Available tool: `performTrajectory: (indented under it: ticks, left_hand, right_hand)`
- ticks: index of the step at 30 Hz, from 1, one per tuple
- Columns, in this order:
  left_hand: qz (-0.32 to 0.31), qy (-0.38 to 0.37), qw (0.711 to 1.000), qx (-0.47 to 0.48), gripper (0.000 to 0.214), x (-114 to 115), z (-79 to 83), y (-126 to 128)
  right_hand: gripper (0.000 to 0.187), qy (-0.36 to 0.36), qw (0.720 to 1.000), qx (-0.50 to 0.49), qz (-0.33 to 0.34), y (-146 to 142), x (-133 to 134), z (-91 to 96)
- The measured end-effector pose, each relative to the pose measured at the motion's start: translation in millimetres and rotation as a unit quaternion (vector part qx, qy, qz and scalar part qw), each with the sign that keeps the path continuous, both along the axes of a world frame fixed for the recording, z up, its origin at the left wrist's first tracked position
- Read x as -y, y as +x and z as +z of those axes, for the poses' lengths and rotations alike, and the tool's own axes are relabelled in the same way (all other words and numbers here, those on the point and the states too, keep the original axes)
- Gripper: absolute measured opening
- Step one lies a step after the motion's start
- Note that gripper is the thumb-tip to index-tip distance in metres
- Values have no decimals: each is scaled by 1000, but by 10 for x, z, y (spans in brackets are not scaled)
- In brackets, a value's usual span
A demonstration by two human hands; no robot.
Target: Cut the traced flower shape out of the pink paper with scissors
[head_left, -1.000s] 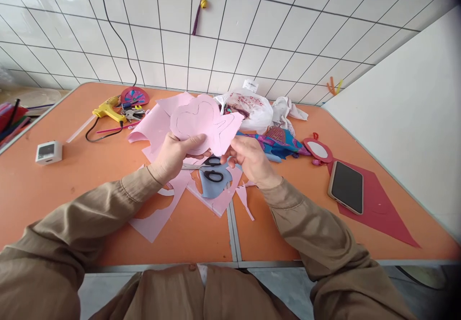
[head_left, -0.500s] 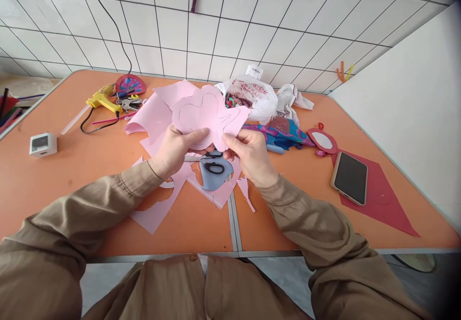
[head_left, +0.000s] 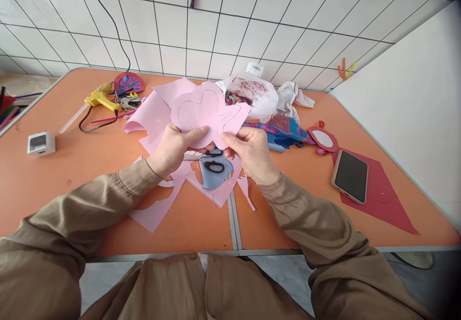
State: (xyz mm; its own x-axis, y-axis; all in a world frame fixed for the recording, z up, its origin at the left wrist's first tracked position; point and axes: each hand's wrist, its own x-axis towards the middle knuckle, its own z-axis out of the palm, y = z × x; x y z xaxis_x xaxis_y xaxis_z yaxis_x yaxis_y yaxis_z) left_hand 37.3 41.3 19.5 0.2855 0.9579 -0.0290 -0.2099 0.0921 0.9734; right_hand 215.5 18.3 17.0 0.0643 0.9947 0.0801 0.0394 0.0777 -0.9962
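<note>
Both my hands hold up one pink paper sheet point(head_left: 205, 111) with a pencilled outline drawn on it. My left hand point(head_left: 176, 145) pinches its lower left edge, thumb on top. My right hand point(head_left: 250, 152) pinches the lower right edge. Under the hands, black-handled scissors point(head_left: 212, 164) lie on a blue paper piece and pink offcuts point(head_left: 158, 212) on the orange table point(head_left: 90, 166).
A yellow glue gun point(head_left: 99, 97), keys and a red fan-shaped piece sit at the back left. A small white device point(head_left: 41, 142) is at the left. A white plastic bag point(head_left: 252, 97), coloured cloth, a small mirror point(head_left: 323, 139) and a phone point(head_left: 350, 175) on red paper lie to the right.
My right hand has closed in on the sheet's lower edge, nearer my left hand. The view has tipped down slightly.
</note>
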Motion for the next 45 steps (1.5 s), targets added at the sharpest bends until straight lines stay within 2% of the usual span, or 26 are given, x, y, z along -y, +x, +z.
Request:
performTrajectory:
  ticks: [31, 45]
  left_hand:
    - [-6, 4, 1000, 4, 28, 8, 8, -2]
    - [-2, -26, 1000, 5, 36, 15, -6, 9]
  right_hand:
    - [31, -12, 1000, -8, 9, 9, 0, 3]
    - [27, -18, 998, -45, 30, 3, 4, 19]
